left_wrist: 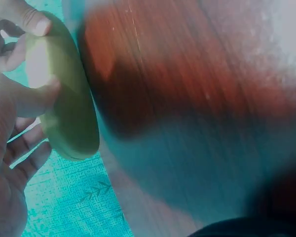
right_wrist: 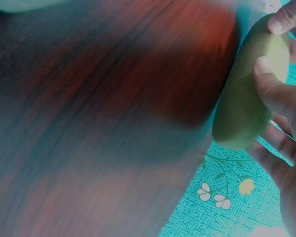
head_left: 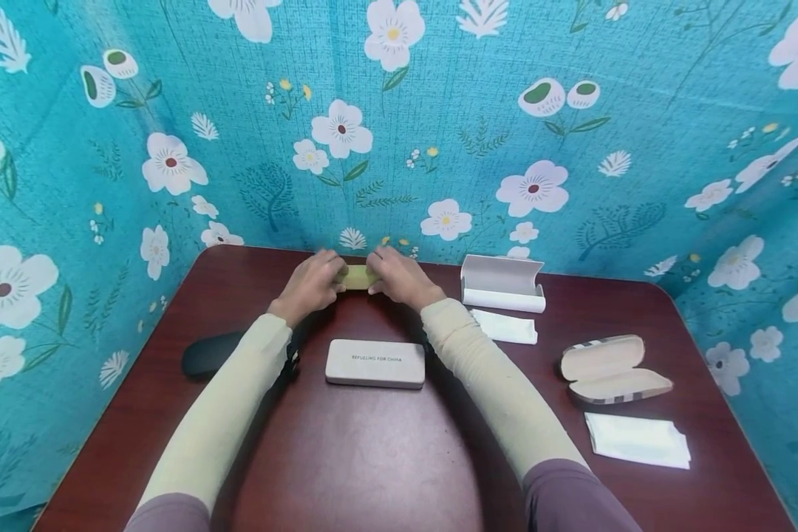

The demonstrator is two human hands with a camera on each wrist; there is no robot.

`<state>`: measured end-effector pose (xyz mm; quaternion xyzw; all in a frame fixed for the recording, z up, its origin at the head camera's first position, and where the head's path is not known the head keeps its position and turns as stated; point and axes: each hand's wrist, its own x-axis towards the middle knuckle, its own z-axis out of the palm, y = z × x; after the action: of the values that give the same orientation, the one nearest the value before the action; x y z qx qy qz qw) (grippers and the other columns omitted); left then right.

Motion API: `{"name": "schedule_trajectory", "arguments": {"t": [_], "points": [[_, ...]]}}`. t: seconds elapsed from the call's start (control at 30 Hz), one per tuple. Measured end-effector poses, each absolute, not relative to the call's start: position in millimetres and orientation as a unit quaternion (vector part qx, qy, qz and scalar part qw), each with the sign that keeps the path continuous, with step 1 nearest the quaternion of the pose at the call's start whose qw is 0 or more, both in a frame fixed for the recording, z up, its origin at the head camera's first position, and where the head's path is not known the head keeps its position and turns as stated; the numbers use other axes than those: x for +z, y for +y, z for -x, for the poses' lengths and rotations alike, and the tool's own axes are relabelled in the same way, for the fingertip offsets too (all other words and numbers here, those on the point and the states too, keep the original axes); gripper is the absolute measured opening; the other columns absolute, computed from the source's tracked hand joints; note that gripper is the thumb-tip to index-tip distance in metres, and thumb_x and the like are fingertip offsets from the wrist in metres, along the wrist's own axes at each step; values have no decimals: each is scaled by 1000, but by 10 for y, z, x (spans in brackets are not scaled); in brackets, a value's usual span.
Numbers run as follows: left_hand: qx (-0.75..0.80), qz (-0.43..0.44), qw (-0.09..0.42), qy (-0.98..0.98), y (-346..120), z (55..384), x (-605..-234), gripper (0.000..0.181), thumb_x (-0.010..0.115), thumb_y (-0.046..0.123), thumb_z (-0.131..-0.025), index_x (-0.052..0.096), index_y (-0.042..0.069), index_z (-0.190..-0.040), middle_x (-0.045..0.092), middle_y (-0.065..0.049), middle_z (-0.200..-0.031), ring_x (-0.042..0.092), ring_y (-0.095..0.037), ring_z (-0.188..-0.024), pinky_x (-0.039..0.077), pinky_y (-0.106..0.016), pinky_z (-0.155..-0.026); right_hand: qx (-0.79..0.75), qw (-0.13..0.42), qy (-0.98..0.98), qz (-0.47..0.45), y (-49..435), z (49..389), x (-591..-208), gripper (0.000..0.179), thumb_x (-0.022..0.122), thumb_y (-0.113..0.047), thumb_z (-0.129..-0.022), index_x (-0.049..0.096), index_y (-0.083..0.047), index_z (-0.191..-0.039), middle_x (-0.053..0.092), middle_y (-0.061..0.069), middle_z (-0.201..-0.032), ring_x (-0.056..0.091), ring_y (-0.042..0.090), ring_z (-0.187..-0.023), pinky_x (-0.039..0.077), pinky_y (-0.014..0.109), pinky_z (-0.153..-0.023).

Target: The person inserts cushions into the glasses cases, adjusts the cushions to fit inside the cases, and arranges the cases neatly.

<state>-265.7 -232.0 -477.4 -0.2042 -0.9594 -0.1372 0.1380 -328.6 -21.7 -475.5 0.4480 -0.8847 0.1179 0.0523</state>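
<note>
A yellow-green glasses case point(head_left: 357, 278) lies at the far edge of the table, one hand at each end. My left hand point(head_left: 314, 284) grips its left end, the thumb on the near face and the fingers behind. On the other end, my right hand point(head_left: 402, 277) holds it in the same way. Both wrist views show the case point(left_wrist: 71, 98) with rounded ends and its lid closed. Nearer to me lies a white glasses case point(head_left: 375, 363) with printed lettering, also closed.
A dark case point(head_left: 211, 355) sits partly behind the left forearm. To the right stand an open white case point(head_left: 502, 290) and an open case with a checked outside point(head_left: 612, 373). Folded white cloths point(head_left: 638, 440) lie beside them. Flowered blue fabric point(head_left: 399, 148) hangs behind the table.
</note>
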Motion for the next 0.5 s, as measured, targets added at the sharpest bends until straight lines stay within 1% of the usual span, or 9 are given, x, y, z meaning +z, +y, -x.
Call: {"name": "schedule_trajectory", "arguments": {"t": [0.1, 0.13, 0.2, 0.3, 0.4, 0.5], "points": [[-124, 211, 132, -961, -2318, 2623, -4788, 21, 69, -9, -80, 69, 3, -96, 65, -10, -94, 60, -28, -93, 53, -42, -88, 110, 25, -886, -449, -221, 3250, -4741, 25, 79, -23, -89, 62, -9, -101, 59, 6, -103, 55, 23, -99, 53, 36, -84], [-120, 211, 128, -962, -2316, 2615, -4792, 22, 67, -11, -78, 69, 4, -95, 66, -10, -93, 60, -28, -92, 54, -42, -85, 107, 16, -888, -448, -222, 3240, -4738, 23, 79, -22, -90, 62, -10, -101, 59, 6, -104, 55, 23, -100, 53, 36, -85], [-116, 205, 119, -965, -2311, 2601, -4797, 24, 64, -12, -77, 69, 4, -94, 66, -9, -92, 60, -27, -92, 54, -41, -84, 106, 1, -888, -447, -224, 3225, -4728, 20, 78, -19, -90, 64, -10, -102, 60, 6, -106, 56, 23, -103, 52, 37, -89], [-118, 188, 100, -970, -2300, 2585, -4793, 25, 63, -12, -78, 70, 4, -96, 66, -9, -93, 59, -27, -95, 54, -41, -86, 116, -11, -886, -448, -214, 3224, -4723, 17, 76, -15, -91, 66, -9, -102, 60, 7, -107, 56, 24, -106, 51, 37, -92], [-125, 172, 79, -974, -2294, 2562, -4776, 27, 63, -11, -81, 71, 3, -102, 66, -10, -98, 59, -26, -99, 54, -41, -89, 140, -23, -883, -448, -187, 3240, -4717, 13, 74, -13, -93, 67, -8, -102, 62, 7, -107, 56, 24, -106, 50, 37, -94], [-146, 151, 59, -976, -2290, 2513, -4750, 25, 62, -6, -86, 73, 4, -106, 68, -11, -102, 59, -26, -101, 54, -42, -92, 169, -44, -880, -442, -149, 3250, -4711, 10, 71, -12, -95, 68, -8, -103, 65, 6, -107, 57, 23, -105, 49, 37, -96]]}}
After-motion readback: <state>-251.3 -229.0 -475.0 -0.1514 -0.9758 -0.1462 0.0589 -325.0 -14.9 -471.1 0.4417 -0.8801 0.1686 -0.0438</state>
